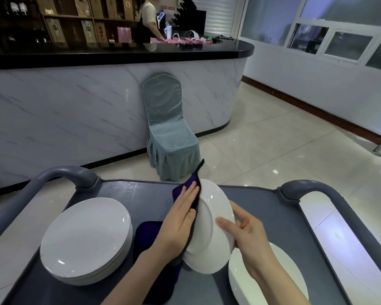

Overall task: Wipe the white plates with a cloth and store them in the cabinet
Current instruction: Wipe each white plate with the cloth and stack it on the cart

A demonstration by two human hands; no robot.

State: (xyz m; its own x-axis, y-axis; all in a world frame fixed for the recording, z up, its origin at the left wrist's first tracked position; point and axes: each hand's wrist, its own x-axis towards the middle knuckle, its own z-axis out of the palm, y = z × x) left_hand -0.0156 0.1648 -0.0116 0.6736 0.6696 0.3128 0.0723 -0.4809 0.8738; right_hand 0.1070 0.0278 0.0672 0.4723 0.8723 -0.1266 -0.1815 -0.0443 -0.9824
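We look down at a white plate [209, 225] held on edge, nearly upright, above the grey worktop [141, 194] of a service cart. The plate is round, glossy and plain, and a faint raised ring shows on the side turned towards us. The left hand [180, 219] lies flat with straight fingers, pressing a dark purple cloth [185, 188] against the plate's far left side; one corner of the cloth pokes up past the rim. The right hand [249, 234] grips the plate at its right rim, thumb laid across the near side and fingers curled at the edge. To the left on the worktop sits a neat stack of plates [86, 236], white like the held one, face up. At the lower right a single white plate [268, 282] lies flat, partly under the right forearm. A second dark cloth [150, 234] lies flat between the stack and the held plate. Rounded grey handles [75, 175] rise at the cart's far corners. Beyond the cart stands a chair [169, 128] in a pale blue cover against a marble-patterned counter [75, 106], with a person [149, 20] standing behind it.
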